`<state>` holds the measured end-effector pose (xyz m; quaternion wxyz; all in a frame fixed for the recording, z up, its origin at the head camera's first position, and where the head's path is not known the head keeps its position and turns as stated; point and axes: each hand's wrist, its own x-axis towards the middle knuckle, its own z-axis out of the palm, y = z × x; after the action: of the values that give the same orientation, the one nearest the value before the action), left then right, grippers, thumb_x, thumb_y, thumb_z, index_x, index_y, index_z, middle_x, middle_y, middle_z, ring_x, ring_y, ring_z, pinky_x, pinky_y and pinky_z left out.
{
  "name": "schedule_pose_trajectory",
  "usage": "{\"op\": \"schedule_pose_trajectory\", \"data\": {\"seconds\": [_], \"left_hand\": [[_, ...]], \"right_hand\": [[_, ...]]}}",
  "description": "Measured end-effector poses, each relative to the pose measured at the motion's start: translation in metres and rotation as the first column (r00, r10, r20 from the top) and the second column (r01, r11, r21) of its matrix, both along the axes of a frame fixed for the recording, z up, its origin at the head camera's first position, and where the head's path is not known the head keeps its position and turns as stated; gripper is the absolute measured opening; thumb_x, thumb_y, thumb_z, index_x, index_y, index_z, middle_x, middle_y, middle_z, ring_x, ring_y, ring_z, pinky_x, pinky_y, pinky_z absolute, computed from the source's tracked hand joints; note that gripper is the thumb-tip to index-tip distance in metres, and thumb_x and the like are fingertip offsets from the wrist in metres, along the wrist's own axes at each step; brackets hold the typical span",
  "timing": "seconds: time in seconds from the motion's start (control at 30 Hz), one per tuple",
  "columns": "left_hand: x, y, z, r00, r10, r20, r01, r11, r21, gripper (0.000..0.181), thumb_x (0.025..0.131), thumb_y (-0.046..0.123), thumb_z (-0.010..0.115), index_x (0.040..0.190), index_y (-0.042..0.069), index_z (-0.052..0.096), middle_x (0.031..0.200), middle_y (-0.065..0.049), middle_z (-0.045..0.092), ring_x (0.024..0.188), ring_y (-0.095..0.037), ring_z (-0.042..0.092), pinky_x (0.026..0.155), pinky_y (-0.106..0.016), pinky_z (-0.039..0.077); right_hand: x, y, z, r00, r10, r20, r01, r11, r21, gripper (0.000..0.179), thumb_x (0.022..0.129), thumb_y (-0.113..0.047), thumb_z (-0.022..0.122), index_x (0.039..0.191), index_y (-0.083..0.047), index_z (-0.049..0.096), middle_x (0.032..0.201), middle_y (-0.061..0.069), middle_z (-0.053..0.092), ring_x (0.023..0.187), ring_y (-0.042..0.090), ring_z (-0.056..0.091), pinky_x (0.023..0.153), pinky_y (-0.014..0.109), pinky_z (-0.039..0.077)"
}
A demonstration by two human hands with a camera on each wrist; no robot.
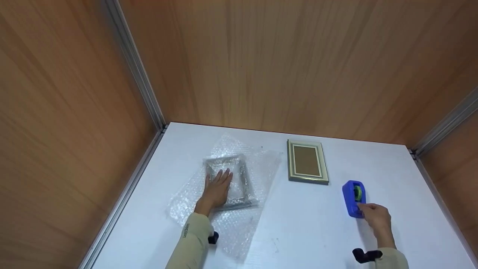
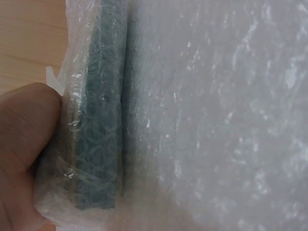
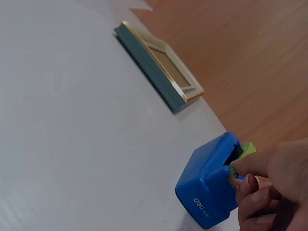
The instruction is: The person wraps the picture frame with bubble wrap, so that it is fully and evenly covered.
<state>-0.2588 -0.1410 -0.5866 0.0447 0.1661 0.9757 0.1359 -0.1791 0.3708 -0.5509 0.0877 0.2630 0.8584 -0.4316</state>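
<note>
A picture frame (image 1: 245, 183) wrapped in clear bubble wrap (image 1: 263, 168) lies on the left part of the table. My left hand (image 1: 217, 189) rests flat on top of it, fingers extended over its middle. In the left wrist view, the thumb (image 2: 29, 125) lies against the wrapped frame's greenish side (image 2: 98, 134). At the right, a blue tape dispenser (image 1: 349, 198) carries a green roll of tape (image 1: 358, 193). My right hand (image 1: 376, 217) is at its front end, thumb and forefinger pinching the tape there; the other fingers are curled, as the right wrist view shows.
A second picture frame (image 1: 307, 161), unwrapped, with a brown backing, lies between the wrapped one and the dispenser, towards the back. Loose bubble wrap spreads around the wrapped frame on the white table (image 1: 298, 224). Wooden panels (image 1: 261, 74) enclose the back and sides.
</note>
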Motion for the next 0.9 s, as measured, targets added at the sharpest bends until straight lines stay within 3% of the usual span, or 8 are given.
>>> {"op": "schedule_pose_trajectory", "data": {"seconds": [0.13, 0.23, 0.57, 0.9], "left_hand": [[0.0, 0.001, -0.001, 1.0, -0.003, 0.005, 0.003, 1.0, -0.003, 0.05, 0.102, 0.023, 0.036, 0.151, 0.013, 0.029, 0.159, -0.005, 0.022, 0.147, -0.031, 0.018, 0.115, -0.063, 0.005], [0.0, 0.001, 0.0, 1.0, -0.009, 0.002, 0.009, 1.0, 0.004, 0.05, 0.102, 0.022, 0.037, 0.15, 0.012, 0.03, 0.159, -0.006, 0.023, 0.147, -0.032, 0.019, 0.115, -0.064, 0.006], [0.001, -0.001, 0.002, 1.0, -0.002, -0.005, 0.003, 1.0, 0.026, 0.049, 0.102, 0.023, 0.036, 0.151, 0.013, 0.03, 0.159, -0.005, 0.023, 0.147, -0.031, 0.018, 0.115, -0.064, 0.006], [0.001, -0.001, 0.002, 1.0, -0.004, 0.003, 0.004, 1.0, 0.005, 0.05, 0.102, 0.023, 0.035, 0.151, 0.013, 0.028, 0.16, -0.004, 0.021, 0.147, -0.03, 0.017, 0.115, -0.064, 0.006]], "right_hand": [[0.0, 0.001, -0.001, 0.999, -0.049, -0.003, 0.049, 0.996, -0.074, 0.055, 0.094, -0.038, 0.054, 0.121, 0.01, 0.052, 0.084, 0.004, 0.06, 0.079, 0.017, 0.051, 0.064, 0.03, 0.045], [0.002, 0.0, -0.004, 0.996, -0.092, -0.016, 0.09, 0.989, -0.118, 0.047, 0.095, -0.036, 0.054, 0.117, 0.006, 0.054, 0.077, -0.002, 0.056, 0.073, 0.012, 0.049, 0.061, 0.028, 0.045], [0.006, -0.007, -0.015, 0.97, -0.222, -0.099, 0.195, 0.954, -0.228, 0.035, 0.094, -0.041, 0.058, 0.104, -0.008, 0.062, 0.077, -0.008, 0.057, 0.075, 0.009, 0.052, 0.066, 0.025, 0.047], [0.014, -0.017, -0.015, 0.939, -0.326, -0.109, 0.256, 0.875, -0.411, 0.029, 0.089, -0.047, 0.063, 0.099, -0.019, 0.065, 0.087, -0.01, 0.049, 0.091, 0.013, 0.043, 0.078, 0.024, 0.043]]}}
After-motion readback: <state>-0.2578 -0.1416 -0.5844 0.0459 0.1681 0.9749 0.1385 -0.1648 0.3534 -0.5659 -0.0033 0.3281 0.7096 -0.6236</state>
